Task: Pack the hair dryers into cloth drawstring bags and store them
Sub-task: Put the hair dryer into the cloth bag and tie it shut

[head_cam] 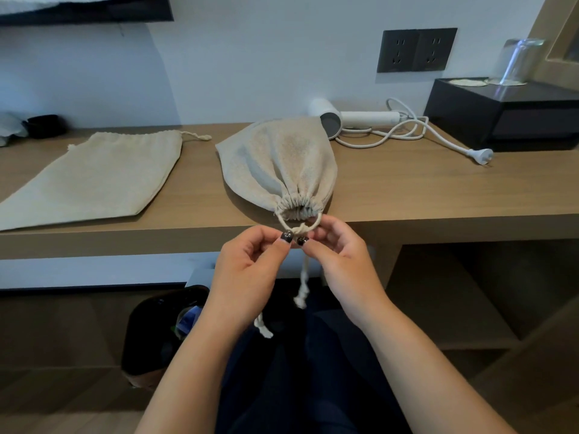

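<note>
Pale grey wall rises behind the long wooden counter where we stand, with a dark double socket set into it at the right. Beneath the counter are open wooden compartments, and a dark bin stands low at the left.

Near the front edge lies the filled cloth bag, its neck gathered tight and pointing toward us. Our left hand and right hand meet just below that neck, each pinching the drawstring between thumb and fingertips, thumbs nearly touching. The cord's knotted ends hang down off the counter between our wrists.

Behind the bag, and partly hidden by it, a white hair dryer lies on its side, its cable looped on the wood and the plug resting near a black box. A drinking glass stands upside down on that box. At the left a second bag lies flat, well apart from the first. A small black object sits at the far left against the wall.
</note>
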`<state>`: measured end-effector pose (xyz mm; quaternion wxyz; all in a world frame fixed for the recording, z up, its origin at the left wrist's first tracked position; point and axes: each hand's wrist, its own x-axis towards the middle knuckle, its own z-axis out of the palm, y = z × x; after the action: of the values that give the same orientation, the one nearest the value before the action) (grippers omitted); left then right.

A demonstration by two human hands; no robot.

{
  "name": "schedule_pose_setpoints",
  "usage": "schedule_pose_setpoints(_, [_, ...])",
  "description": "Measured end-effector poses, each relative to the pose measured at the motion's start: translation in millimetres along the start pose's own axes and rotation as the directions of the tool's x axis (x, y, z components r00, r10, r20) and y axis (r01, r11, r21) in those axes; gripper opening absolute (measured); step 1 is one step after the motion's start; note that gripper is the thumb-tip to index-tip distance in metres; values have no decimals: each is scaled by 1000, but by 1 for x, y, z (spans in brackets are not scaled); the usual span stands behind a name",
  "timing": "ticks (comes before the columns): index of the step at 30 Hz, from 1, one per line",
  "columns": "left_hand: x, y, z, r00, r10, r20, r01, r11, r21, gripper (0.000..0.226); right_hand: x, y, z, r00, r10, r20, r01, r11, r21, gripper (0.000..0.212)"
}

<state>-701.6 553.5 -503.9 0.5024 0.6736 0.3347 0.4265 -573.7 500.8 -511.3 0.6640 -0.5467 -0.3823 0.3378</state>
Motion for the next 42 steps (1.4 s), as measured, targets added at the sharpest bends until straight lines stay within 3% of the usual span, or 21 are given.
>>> schedule_pose_setpoints(4, [-1, 1, 0, 998, 64, -23, -64, 997, 33, 14, -3, -1, 0, 993, 106, 52, -113, 979, 169, 28])
schedule_pose_setpoints(7, [-2, 3, 0, 994, 86, -61, -82, 994, 72, 14, -6, -10, -8, 997, 80, 21, -78, 994, -82, 17])
schedule_pose_setpoints(10, [-3, 5, 2, 982, 126, -143, -110, 987, 118, 16, -9, -19, -14, 997, -81, 0, 76, 937, -340, 13])
schedule_pose_setpoints(13, [-4, 10, 5, 967, 173, -189, -152, 981, 121, 20, -11, -28, -21, 978, -206, -40, 178, 913, -368, 15])
schedule_pose_setpoints(17, [1, 11, -3, 949, 160, -273, -136, 985, 106, 24, -9, -40, -43, 954, -271, -128, 207, 905, -371, 20])
schedule_pose_setpoints(22, [-3, 1, -4, 962, 112, -249, -87, 990, 107, 24, -14, -32, -61, 952, -288, -107, 212, 867, -451, 25])
schedule_pose_setpoints(28, [-5, -3, -9, 997, 42, -58, -42, 999, 8, 18, -17, -22, -64, 995, 27, 94, 12, 920, -392, 14])
schedule_pose_setpoints(30, [-5, 0, -9, 999, 44, 16, -44, 998, -36, 16, -16, -23, -58, 981, 123, 149, -83, 965, -250, 16])
schedule_pose_setpoints(33, [-5, 4, -3, 997, 73, 23, -73, 997, 5, 15, -13, -26, -44, 954, 192, 230, -184, 981, -55, 20])
schedule_pose_setpoints(36, [-5, 7, 0, 988, 152, -7, -152, 987, 57, 20, -11, -24, -36, 965, 166, 201, -145, 983, -116, 22])
schedule_pose_setpoints(42, [-9, 12, -9, 973, 204, -105, -200, 979, 48, 27, -12, -35, -43, 995, -66, 78, 78, 984, -159, 23])
